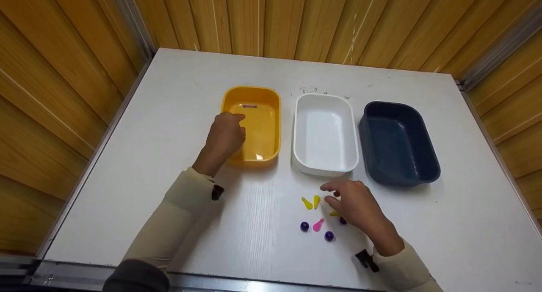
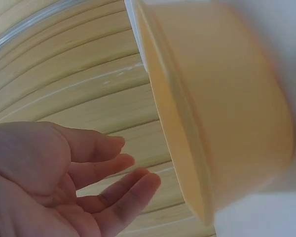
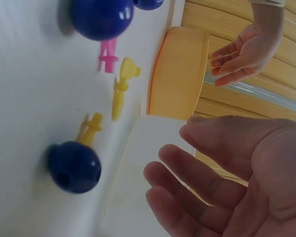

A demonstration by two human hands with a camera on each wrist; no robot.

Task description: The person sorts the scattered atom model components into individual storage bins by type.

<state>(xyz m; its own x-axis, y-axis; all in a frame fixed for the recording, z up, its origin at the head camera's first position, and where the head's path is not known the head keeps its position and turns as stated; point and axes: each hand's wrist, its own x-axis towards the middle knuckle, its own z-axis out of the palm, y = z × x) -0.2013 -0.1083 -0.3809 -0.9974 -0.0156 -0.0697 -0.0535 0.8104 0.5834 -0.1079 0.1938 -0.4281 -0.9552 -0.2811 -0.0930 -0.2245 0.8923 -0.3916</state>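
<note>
My left hand [image 1: 224, 133] hovers above the near left rim of the yellow bin [image 1: 277, 127]. Its fingers are loosely bent with nothing between them, as the left wrist view shows. Inside that bin, toward the back, lies a small purple stick [image 1: 250, 106]. My right hand [image 1: 355, 203] hangs relaxed and holds nothing, just in front of the white bin [image 1: 326, 171]. Beside and under it on the table are several yellow club-shaped plastic pieces [image 1: 307, 203], a pink piece [image 1: 318, 225] of similar shape, and dark blue-purple round beads [image 1: 329, 236] with holes.
To the right of the white bin stands a dark blue bin [image 1: 400, 148] with nothing in it. All three bins sit in a row on a white table [image 1: 178, 93]. Wood-look panels [image 1: 279, 21] rise behind and at both sides.
</note>
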